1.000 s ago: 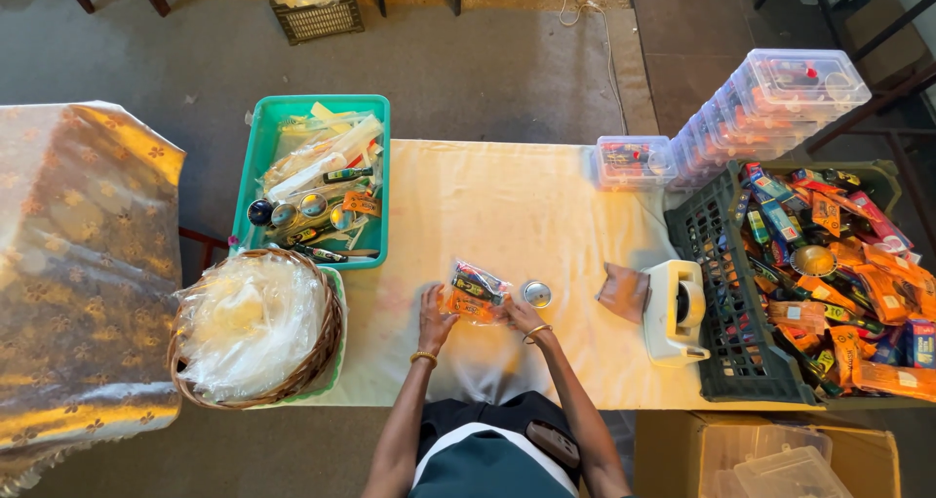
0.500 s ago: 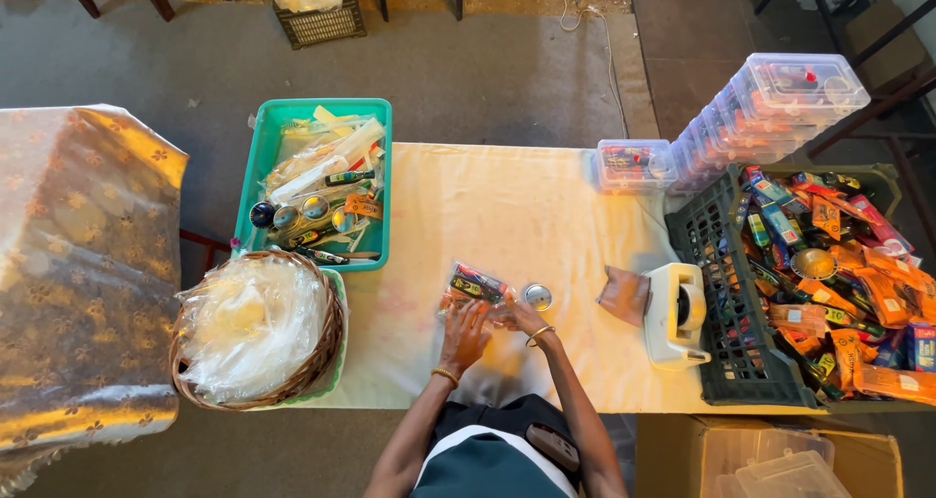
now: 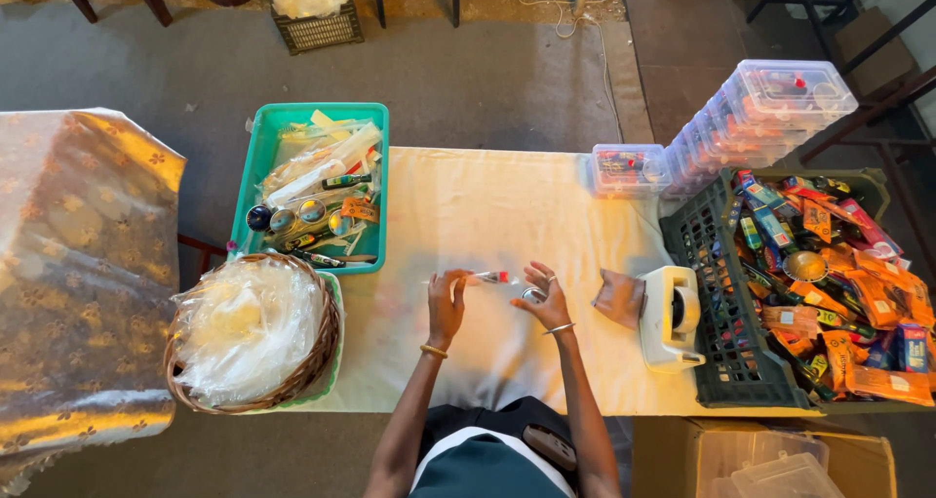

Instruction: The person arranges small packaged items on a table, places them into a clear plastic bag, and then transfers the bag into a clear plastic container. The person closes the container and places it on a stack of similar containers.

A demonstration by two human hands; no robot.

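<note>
My left hand (image 3: 447, 303) and my right hand (image 3: 546, 298) are raised over the cream tablecloth (image 3: 487, 205), near the front edge. Stretched between their fingertips is a slim clear packet (image 3: 492, 278) with a small red and green item inside. My left fingers are spread at its left end, and my right fingers pinch its right end. A small round silver thing (image 3: 533, 294) sits right under my right fingers; whether they hold it I cannot tell. A crumpled brown packet (image 3: 619, 298) lies just right of my right hand.
A green tray (image 3: 255, 166) of small items and a wicker basket (image 3: 322, 347) of clear bags stand left. On the right are a white tape dispenser (image 3: 673, 318), a dark crate (image 3: 712, 254) of snack packets, stacked clear boxes (image 3: 770, 108) and one single box (image 3: 624, 166). A gold-foil surface (image 3: 78, 264) lies far left.
My hands have moved apart and lifted a little. The colourful packet that lay bunched between them is now drawn out into a thin strip held at both ends.
</note>
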